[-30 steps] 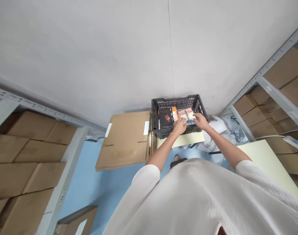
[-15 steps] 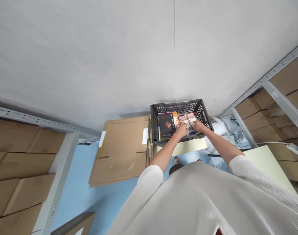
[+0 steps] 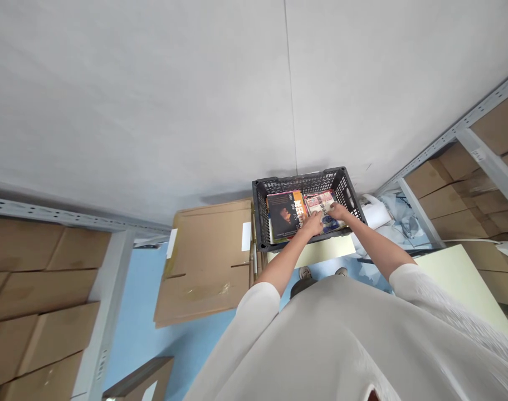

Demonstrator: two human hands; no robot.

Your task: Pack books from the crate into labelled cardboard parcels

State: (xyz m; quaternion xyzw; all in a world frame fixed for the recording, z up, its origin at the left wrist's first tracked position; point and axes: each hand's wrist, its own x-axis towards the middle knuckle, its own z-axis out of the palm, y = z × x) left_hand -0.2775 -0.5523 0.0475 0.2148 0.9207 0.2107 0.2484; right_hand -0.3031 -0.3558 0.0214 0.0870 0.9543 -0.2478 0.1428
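A black plastic crate [image 3: 259, 218] holds two stacks of books side by side. The dark book [image 3: 284, 214] with an orange strip tops the left stack. On the right lies a book [image 3: 321, 201] with a pale and red cover and a blue patch near its lower edge. My left hand [image 3: 313, 224] grips this right-hand book at its left side, fingers curled. My right hand [image 3: 338, 213] is closed on the same book from the right, fingers pinched together. Both hands hide part of its cover, and their fingertips are partly out of sight.
The crate sits on a pale yellow surface [image 3: 321, 252] against the grey wall [image 3: 195, 100]. Flattened cardboard [image 3: 208, 250] stands to its left. Shelves of cardboard boxes [image 3: 40, 289] flank both sides. White plastic wrapping [image 3: 375, 216] lies right of the crate.
The view has shifted slightly, so the crate appears a little further left. Both hands stay at the right-hand book, with only slight finger movement.
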